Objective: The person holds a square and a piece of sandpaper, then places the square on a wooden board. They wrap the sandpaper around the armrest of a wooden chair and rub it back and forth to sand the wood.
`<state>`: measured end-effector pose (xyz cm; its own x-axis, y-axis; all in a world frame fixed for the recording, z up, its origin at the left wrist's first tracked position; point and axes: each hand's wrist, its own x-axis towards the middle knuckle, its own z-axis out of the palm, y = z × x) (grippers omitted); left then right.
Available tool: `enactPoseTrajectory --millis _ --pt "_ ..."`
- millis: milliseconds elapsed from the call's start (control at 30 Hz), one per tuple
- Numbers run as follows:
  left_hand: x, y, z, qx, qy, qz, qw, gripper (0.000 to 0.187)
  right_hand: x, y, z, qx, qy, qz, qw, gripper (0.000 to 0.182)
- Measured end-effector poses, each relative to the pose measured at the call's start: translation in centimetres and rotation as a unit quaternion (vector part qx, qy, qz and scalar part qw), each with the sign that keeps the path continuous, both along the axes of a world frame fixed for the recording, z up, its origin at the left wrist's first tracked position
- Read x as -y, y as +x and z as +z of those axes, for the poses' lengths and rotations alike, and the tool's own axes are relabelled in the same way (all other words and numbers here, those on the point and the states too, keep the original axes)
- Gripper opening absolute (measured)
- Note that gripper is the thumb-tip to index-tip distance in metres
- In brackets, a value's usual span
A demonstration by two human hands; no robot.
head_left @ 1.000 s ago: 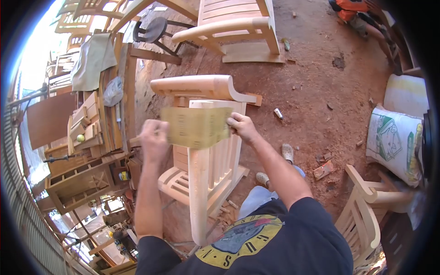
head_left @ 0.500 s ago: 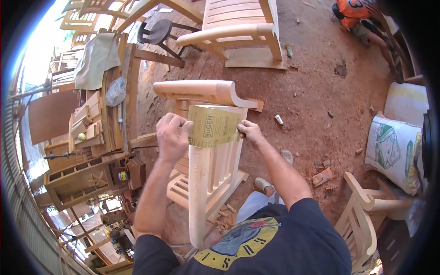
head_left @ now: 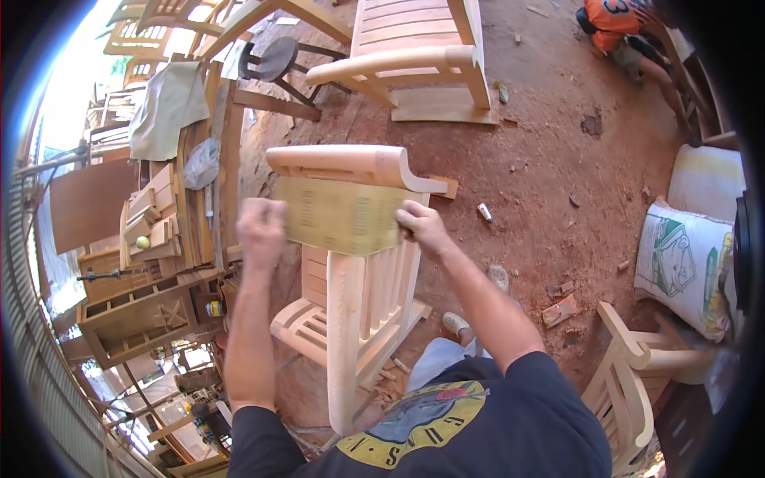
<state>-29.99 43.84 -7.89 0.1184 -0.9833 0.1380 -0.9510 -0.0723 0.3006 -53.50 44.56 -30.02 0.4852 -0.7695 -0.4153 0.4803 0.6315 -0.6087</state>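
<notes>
A yellowish sheet of sandpaper (head_left: 339,217) with printed text is stretched between my two hands over a pale wooden chair (head_left: 344,342). My left hand (head_left: 261,227), blurred by motion, pinches the sheet's left edge. At its right edge, my right hand (head_left: 424,226) has its fingers closed on the sheet. The chair's long rounded armrest runs down toward my body, and its other curved armrest lies beyond the sheet. Part of the chair frame is hidden behind the sheet.
Another wooden chair (head_left: 414,57) and a dark stool (head_left: 279,57) stand ahead. At left is a bench with wood pieces (head_left: 151,223). White sacks (head_left: 685,259) and a chair frame (head_left: 629,382) are at right. A person in orange (head_left: 612,22) crouches at the upper right.
My left hand has moved left and the sheet now reaches farther left, showing more of its width. My right hand has shifted slightly left. Both still hold the sheet.
</notes>
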Motion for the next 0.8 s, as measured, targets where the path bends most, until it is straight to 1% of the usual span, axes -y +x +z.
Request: enactPoseTrajectory --millis 33,67,133,167,233,267,333,367,400,433,467,500,567,600,633,667,733,767,800 --pt "-0.1 2.9 0.6 0.020 -0.005 0.042 0.999 0.021 0.2 0.1 3.0 0.034 -0.044 0.006 0.998 0.013" --pt "0.1 3.4 1.5 0.041 -0.012 0.083 0.996 0.021 0.3 0.1 2.8 0.037 -0.055 0.006 0.998 0.013" --pt "-0.3 2.4 0.9 0.025 -0.005 0.043 0.999 0.021 0.8 0.3 2.1 0.042 -0.079 0.003 0.996 0.014" --pt "-0.2 0.8 0.7 0.015 -0.006 0.021 1.000 0.021 0.7 -0.2 0.7 0.041 -0.020 0.005 0.999 0.014" --pt "-0.6 -5.1 0.7 0.002 0.042 -0.053 0.998 0.021 -0.7 -0.3 -5.5 -0.027 0.020 0.007 0.999 0.014" --pt "-0.6 -6.6 1.0 -0.003 0.062 -0.090 0.994 0.020 -0.3 -0.5 -5.2 -0.060 0.036 0.009 0.998 0.014" --pt "-0.5 -3.8 0.6 -0.007 0.015 -0.053 0.998 0.020 -0.2 -0.2 -4.3 -0.018 0.028 -0.001 0.999 0.013" --pt "-0.1 -2.0 0.4 -0.009 -0.006 -0.039 0.999 0.019 0.2 -0.5 -2.2 0.002 0.026 -0.011 1.000 0.013" --pt "0.3 0.3 0.5 0.003 -0.016 -0.003 1.000 0.018 0.9 -0.5 -0.1 0.026 -0.012 0.006 1.000 0.012" --pt "0.4 3.0 0.9 0.017 -0.025 0.036 0.999 0.018 1.6 -0.5 2.9 0.048 -0.040 -0.003 0.998 0.012" --pt "0.5 3.4 1.6 0.031 -0.034 0.075 0.996 0.017 1.9 -0.5 4.8 0.072 -0.067 -0.013 0.995 0.011" --pt "0.1 2.9 1.4 0.000 -0.015 0.066 0.998 0.017 1.7 -0.7 4.2 0.043 -0.048 -0.006 0.998 0.011" --pt "-0.3 0.2 0.3 -0.065 0.012 0.041 0.997 0.017 1.7 -1.2 0.3 -0.019 -0.018 0.002 1.000 0.011" --pt "-0.4 -2.3 0.0 -0.033 0.009 -0.019 0.999 0.019 0.7 -0.7 -4.7 -0.041 -0.013 -0.014 0.999 0.011" --pt "-0.5 -5.4 0.0 0.000 0.005 -0.077 0.997 0.020 0.0 -1.1 -7.2 -0.047 0.018 0.002 0.999 0.011" --pt "-0.9 -6.7 0.1 0.034 0.001 -0.133 0.991 0.021 -0.5 -1.3 -8.1 -0.052 0.048 0.020 0.997 0.011" --pt "-0.6 -3.4 0.3 0.014 -0.016 -0.049 0.999 0.020 0.3 -1.0 -4.4 -0.009 0.028 0.012 1.000 0.011" --pt "-0.4 -1.2 0.3 0.002 -0.019 -0.015 1.000 0.020 0.6 -1.1 -1.5 0.012 0.023 0.000 1.000 0.011" --pt "-0.5 1.0 0.6 0.011 -0.021 0.022 0.999 0.019 1.1 -0.9 1.5 0.028 -0.036 0.003 0.999 0.010"
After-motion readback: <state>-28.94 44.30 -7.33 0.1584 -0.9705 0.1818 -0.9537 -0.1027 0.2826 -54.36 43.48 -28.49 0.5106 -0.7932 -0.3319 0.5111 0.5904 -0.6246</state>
